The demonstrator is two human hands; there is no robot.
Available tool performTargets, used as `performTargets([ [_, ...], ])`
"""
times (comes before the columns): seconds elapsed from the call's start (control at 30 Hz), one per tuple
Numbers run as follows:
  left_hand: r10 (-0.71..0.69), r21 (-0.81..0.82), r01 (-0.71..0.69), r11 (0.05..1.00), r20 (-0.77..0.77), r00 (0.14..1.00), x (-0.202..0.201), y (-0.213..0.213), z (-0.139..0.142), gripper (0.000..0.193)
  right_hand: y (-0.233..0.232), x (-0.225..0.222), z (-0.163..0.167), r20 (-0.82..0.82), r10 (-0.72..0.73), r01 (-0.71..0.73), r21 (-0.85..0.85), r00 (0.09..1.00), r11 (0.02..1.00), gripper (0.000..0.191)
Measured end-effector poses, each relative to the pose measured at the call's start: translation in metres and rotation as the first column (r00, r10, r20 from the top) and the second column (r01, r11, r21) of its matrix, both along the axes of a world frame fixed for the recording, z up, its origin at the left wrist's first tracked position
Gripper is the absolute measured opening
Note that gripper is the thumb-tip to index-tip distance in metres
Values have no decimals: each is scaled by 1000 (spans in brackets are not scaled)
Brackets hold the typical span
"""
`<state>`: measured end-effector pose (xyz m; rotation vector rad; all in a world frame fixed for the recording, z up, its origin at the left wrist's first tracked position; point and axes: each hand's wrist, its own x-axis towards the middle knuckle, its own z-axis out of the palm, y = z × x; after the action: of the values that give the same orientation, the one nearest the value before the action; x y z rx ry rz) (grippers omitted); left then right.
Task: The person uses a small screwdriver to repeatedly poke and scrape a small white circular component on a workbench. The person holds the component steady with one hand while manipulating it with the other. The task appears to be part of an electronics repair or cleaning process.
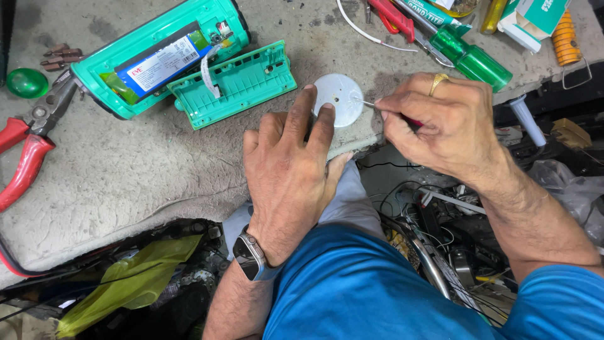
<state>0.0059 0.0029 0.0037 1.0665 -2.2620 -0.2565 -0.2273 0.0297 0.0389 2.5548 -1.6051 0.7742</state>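
Two hands work at the mat's (126, 182) front edge: our left hand (292, 170) lies flat, fingers pinning the disc (340, 97), and our right hand (440, 123) is closed on a thin tool (368, 102) touching it. Behind lies the lamp (157, 53), already open, its cover (236, 82) off, not reassembled.

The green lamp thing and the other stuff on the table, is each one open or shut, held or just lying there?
teal lamp body: opened, battery showing
teal cover: off, lying beside it
white disc: pressed flat by left hand
thin tool: pinched in right hand, tip on disc
red pliers: lying unheld
green screwdriver: lying unheld
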Motion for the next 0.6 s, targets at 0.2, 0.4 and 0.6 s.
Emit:
performTargets([
  [0.2, -6, -2, 6, 1000, 2, 1000, 0, 0, 0, 67, -2, 3, 3, -15, 7, -6, 18, 1000, 1000, 14],
  [0.4, -1, 5, 1, 1000, -2, 1000, 0, 0, 0, 66, 0, 5, 8, -74, -34, 32, -26, 997, 999, 12],
  [0.6, 4, -12, -4, 1000, -17, 1000, 0, 1, 0, 66, 2, 4, 8, -55, -22, 22, 15, 998, 1000, 10],
])
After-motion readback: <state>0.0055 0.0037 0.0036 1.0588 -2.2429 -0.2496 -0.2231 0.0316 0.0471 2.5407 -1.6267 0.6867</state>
